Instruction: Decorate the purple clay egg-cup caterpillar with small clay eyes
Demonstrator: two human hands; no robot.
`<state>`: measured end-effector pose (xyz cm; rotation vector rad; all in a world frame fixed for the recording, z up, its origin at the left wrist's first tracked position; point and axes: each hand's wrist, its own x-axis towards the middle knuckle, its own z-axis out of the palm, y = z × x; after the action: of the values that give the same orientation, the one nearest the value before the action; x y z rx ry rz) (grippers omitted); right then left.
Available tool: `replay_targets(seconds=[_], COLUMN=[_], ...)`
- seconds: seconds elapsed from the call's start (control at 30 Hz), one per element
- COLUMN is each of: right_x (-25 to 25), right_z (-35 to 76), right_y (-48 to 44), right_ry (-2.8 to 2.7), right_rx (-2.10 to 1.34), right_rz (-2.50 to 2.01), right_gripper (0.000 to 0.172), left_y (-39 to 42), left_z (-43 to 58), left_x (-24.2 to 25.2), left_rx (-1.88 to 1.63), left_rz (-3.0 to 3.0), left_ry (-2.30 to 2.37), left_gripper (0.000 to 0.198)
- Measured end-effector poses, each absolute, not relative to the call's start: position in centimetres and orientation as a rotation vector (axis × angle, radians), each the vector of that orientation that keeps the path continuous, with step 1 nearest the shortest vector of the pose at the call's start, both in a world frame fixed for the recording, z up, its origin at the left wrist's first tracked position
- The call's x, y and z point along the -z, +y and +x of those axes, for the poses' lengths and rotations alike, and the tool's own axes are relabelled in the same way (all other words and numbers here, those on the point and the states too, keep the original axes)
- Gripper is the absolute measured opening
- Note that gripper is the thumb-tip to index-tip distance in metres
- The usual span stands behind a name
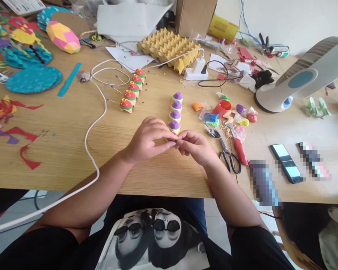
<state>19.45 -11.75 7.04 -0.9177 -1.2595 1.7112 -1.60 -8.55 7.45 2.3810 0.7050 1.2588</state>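
My left hand (148,140) and my right hand (195,146) meet fingertip to fingertip at the near end of an egg-carton strip (175,112). Its bumps are capped with purple clay over pale green and yellow layers. Both thumbs and forefingers are pinched together on a bit of purple clay there, mostly hidden by the fingers. Left of this strip stands a finished-looking egg-carton strip (133,89) with red tops, green bands and yellow rings. Several purple-headed sticks lie around it.
A white cable (87,138) winds over the left side. To the right lie scissors (229,155), a red-handled knife (240,150), bagged clay (211,118) and a phone (287,163). Behind are a yellow egg tray (169,47), a power strip (195,74) and a white fan-like device (301,77).
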Motion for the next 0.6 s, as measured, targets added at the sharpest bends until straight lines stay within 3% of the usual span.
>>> replay_targets(seconds=[0.6], right_x=[-6.88], right_z=[19.43], right_y=[-11.70], right_ry=[-1.239], right_rx=[-1.702], right_rz=[-0.914], right_gripper=[0.023], left_y=[-8.43], left_z=[-1.66], left_x=[-7.43], left_rx=[-1.271], left_rz=[2.414], left_ry=[0.705], left_gripper=[0.006])
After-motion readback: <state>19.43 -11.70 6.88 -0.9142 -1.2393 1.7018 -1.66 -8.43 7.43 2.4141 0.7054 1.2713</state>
